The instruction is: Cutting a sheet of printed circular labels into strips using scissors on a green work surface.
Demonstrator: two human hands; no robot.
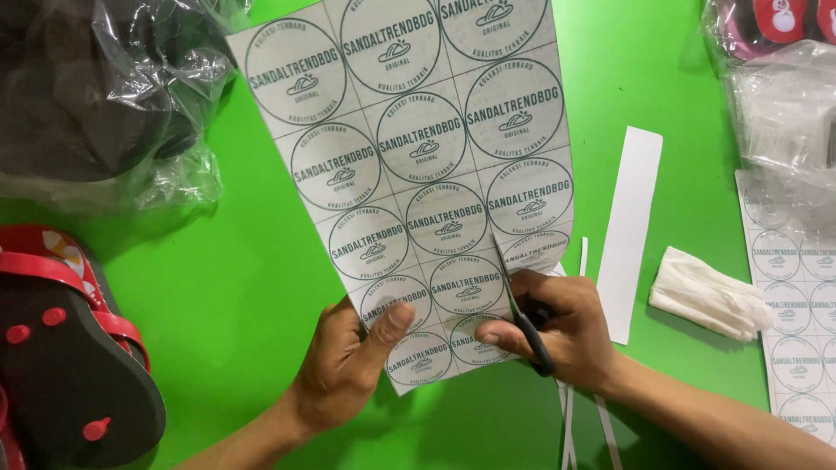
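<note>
Over the green counter (244, 287), right hand (557, 326) grips scissors (521, 300) partway up the label sheet (418, 157) (mostly uncut); left hand (353, 361) pinches its lower edge; trimmed strips (629, 231) lie beside.

A white sheet of round dark-ringed labels (418, 165) is lying mid-bench, tilted; a second label sheet (797, 296) is sitting at the right edge; clear plastic bags are resting top-left (104, 96) and top-right (784, 96).

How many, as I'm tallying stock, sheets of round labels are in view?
2. One sheet is at centre, gripped by the left hand, scissors cutting it; the other sheet lies at the right edge, partly under clear plastic. More may be hidden.
</note>
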